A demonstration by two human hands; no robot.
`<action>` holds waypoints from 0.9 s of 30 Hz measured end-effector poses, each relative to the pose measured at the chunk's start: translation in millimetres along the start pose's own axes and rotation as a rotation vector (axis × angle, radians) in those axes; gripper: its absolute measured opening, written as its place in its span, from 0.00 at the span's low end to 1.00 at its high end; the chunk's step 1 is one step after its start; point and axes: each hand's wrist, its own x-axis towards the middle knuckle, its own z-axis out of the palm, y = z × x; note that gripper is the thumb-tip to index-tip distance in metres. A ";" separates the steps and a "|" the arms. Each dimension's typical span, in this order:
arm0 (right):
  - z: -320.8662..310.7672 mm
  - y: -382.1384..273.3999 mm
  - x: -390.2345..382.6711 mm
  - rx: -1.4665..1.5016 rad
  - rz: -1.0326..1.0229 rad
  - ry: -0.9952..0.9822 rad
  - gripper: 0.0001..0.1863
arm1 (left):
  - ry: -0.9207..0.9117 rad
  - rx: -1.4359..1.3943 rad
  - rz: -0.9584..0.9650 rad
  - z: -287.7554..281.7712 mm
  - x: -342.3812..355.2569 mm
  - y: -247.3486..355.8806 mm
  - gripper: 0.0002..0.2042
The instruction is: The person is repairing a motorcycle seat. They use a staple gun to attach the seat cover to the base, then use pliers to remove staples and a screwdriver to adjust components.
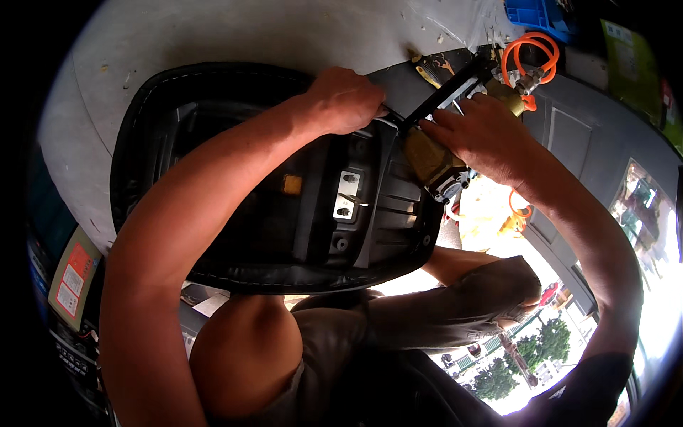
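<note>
A black seat [242, 213] lies underside up over my knees, showing moulded plastic ribs, a metal plate [346, 196] with fittings and a small tan patch [291, 183]. My left hand [345, 99] is at the seat's upper edge, its fingers curled; what they hold, if anything, is hidden. My right hand [480, 135] is closed on a brass-coloured air stapler [425, 156] with a black magazine [452, 89], over the seat's right end. An orange coiled hose [530, 43] runs at the stapler's rear fitting.
A grey surface [128, 50] lies behind the seat, with a yellow-black tool [432, 71] near its edge. A blue crate [537, 16] and green packaging [625, 75] are at upper right, a labelled container [75, 277] at left. Bright open ground shows below right.
</note>
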 end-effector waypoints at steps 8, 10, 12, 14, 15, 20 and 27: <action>-0.4 2.4 7.0 0.057 -0.042 0.074 0.13 | 0.048 -0.059 0.066 12.9 2.6 -7.4 0.13; 0.8 1.9 15.9 0.027 -0.071 0.105 0.08 | 0.074 -0.072 0.074 14.0 2.5 -7.7 0.13; 1.9 -0.1 21.2 0.002 -0.086 0.104 0.06 | 0.077 -0.070 0.084 17.7 3.5 -8.2 0.14; 0.1 -0.7 23.9 -0.037 -0.102 0.067 0.05 | 0.059 -0.051 0.091 17.9 4.3 -7.9 0.14; 0.0 -1.4 24.7 -0.057 -0.109 0.049 0.04 | 0.056 -0.056 0.087 18.3 3.5 -7.6 0.14; 3.5 -2.5 28.1 -0.053 -0.118 0.037 0.03 | 0.069 -0.061 0.067 22.1 1.5 -6.5 0.14; 6.4 -2.5 35.3 -0.062 -0.098 0.009 0.01 | -0.120 0.008 0.075 17.3 4.8 -6.5 0.11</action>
